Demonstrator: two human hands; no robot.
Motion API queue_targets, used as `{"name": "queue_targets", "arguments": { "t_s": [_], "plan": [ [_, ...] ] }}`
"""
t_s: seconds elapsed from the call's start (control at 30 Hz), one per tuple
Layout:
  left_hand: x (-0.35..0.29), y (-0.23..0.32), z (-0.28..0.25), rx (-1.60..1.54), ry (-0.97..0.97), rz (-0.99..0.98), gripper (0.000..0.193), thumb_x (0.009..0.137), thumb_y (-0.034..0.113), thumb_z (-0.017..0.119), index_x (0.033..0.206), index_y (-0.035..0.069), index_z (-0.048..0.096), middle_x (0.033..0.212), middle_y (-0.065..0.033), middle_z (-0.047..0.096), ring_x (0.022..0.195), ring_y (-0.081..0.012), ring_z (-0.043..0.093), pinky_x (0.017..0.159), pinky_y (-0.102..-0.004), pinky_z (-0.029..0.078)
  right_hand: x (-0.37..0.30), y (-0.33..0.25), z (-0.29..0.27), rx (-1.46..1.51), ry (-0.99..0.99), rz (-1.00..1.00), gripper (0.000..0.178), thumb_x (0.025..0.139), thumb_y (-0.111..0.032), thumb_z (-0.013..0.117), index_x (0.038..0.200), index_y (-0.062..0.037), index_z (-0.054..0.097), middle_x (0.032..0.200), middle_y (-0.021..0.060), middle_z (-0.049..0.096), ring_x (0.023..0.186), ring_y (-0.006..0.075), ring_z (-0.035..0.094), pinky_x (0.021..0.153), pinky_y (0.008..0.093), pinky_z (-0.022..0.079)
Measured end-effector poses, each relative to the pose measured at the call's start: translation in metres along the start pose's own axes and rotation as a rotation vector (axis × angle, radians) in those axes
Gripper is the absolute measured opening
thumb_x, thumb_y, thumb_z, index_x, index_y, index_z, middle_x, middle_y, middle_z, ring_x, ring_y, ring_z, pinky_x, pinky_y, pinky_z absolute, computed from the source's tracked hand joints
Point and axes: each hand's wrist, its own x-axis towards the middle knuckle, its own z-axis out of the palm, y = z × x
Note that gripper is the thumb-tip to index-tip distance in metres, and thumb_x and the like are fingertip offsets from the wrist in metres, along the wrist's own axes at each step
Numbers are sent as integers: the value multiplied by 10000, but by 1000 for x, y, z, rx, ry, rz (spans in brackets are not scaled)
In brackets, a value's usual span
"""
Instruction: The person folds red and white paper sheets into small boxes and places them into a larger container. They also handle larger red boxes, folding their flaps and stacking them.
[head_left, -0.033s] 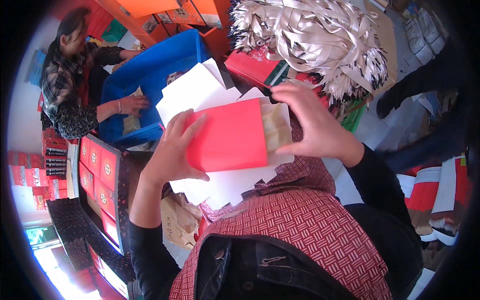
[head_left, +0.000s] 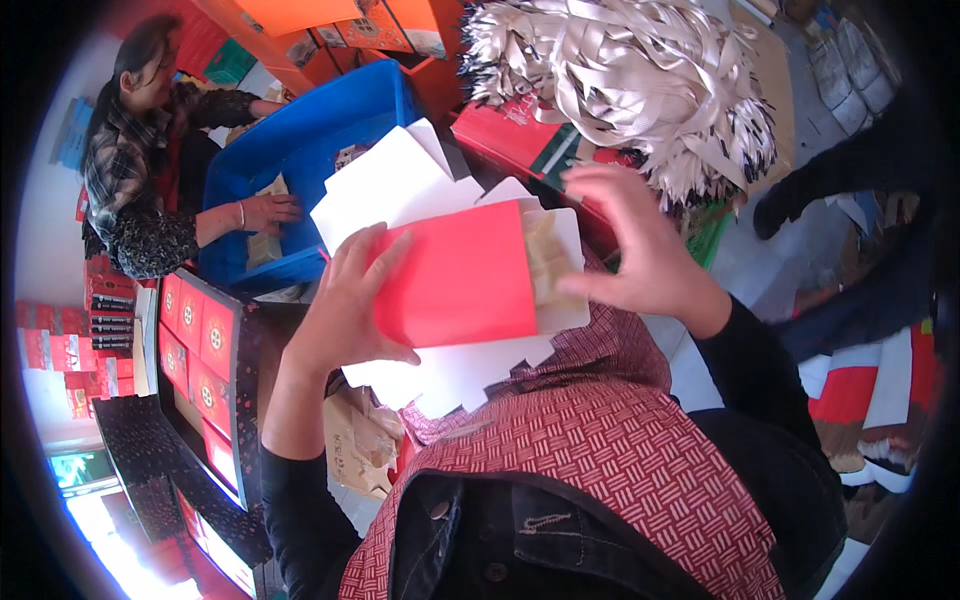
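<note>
Cardboard filled the middle of my head view: a red box (head_left: 455,275) lay in front of the wearer's body, over white card sheets (head_left: 385,190) with notched edges. From my remote seat I saw the 2 hands well apart, 1 at each end of the box. The left hand (head_left: 345,300) was clamped on the left end of the red box, its fingers across the far corner and its thumb at the near edge. The right hand (head_left: 635,255) had its thumb and fingers spread wide, gripping nothing. Its thumb was at a pale yellow wrapped packet (head_left: 544,250), which stuck out of the box's right end; I could not tell whether the 2 touched.

Beyond the box and to the left, I had a blue bin (head_left: 320,115) in sight, where a co-worker's hand (head_left: 265,212) lay over another wrapped packet (head_left: 264,248). A heap of pale ribbons (head_left: 620,60) with dark tips sat at the far side, next to a red carton (head_left: 505,130). At left, I made out red cases (head_left: 208,385) with round emblems, set in rows. The wearer had on a red patterned apron (head_left: 600,450).
</note>
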Motion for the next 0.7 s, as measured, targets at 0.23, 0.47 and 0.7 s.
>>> {"name": "queue_targets", "arguments": {
  "t_s": [0.23,0.47,0.7],
  "plan": [
    [-13,10,0,186,-10,-52,1261,414,640,827,1465,199,289,1463,-247,241,1343,-430,255,1054,-582,240,-77,-10,-3,340,-495,733,161,847,-133,650,741,-13,649,649,51,610,592,95,559,578,253,457],
    [-11,42,-4,77,-81,-254,1184,545,739,715,1431,63,319,1013,-228,587,930,-353,592,894,-457,416,-71,-47,45,866,-455,1071,300,936,-226,570,1090,29,605,856,73,672,639,74,576,595,205,459],
    [-19,23,48,-503,411,-465,646,790,483,682,1140,-43,544,1001,-241,630,875,-364,644,791,-398,505,5,-2,57,552,-395,692,305,895,-278,628,934,23,657,709,14,631,560,64,540,521,224,417]
  ]
}}
